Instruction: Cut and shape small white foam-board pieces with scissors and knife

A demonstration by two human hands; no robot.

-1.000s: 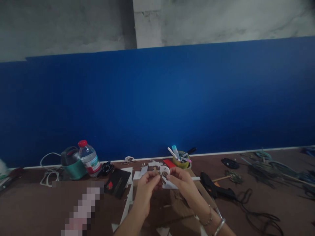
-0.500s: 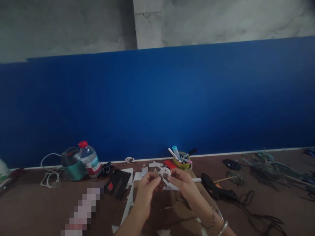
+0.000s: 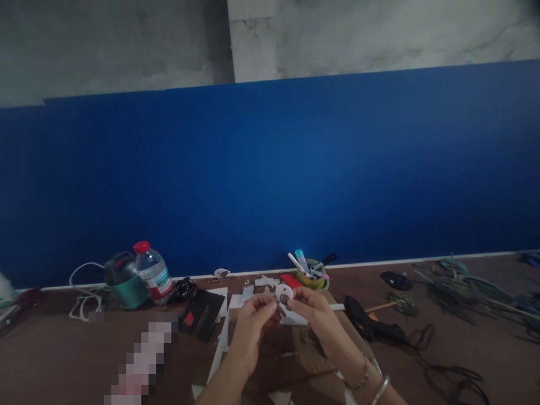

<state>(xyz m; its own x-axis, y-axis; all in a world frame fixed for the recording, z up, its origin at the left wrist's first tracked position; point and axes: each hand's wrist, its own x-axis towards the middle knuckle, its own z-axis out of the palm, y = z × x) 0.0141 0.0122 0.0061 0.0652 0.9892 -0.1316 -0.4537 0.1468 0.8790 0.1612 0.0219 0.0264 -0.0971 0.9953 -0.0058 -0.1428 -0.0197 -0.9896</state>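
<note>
The left hand (image 3: 252, 323) from seven o'clock and the right hand (image 3: 314, 315) from four o'clock are pinching a small white round disc with brown centre (image 3: 283, 292), equally near.

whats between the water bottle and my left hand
In the head view, a small black object, a black card and white paper scraps lie between the water bottle and the left hand, pinching a white disc.

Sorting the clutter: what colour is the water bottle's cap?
The cap is red; the head view shows it best.
</note>
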